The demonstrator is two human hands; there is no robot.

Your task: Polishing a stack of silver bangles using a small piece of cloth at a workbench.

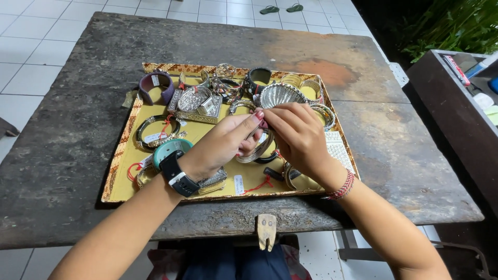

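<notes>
bracelets (155, 129) crowd tray (120, 171); bare table (72, 135) around it

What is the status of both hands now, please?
Left hand and right hand: grip on silver bangle. Over yellow tray. Other bracelets crowd around.

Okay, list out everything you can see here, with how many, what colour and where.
tray: one, yellow with a patterned gold rim, middle of the table
table: one, dark weathered wood, on a white tiled floor
purple cuff: one, purple, tray's far left corner
black cuff: one, black, tray's far edge
shell-shaped dish: one, silver, far side of the tray
silver bangles: a few, silver, under both hands
teal bangle: one, teal, beside the left wrist
sandals: two, green, on the floor beyond the table
box: one, dark, right of the table
left hand: wears a black watch, fingers on the bangles
right hand: red thread bracelet, fingertips pinching over the bangles
</notes>
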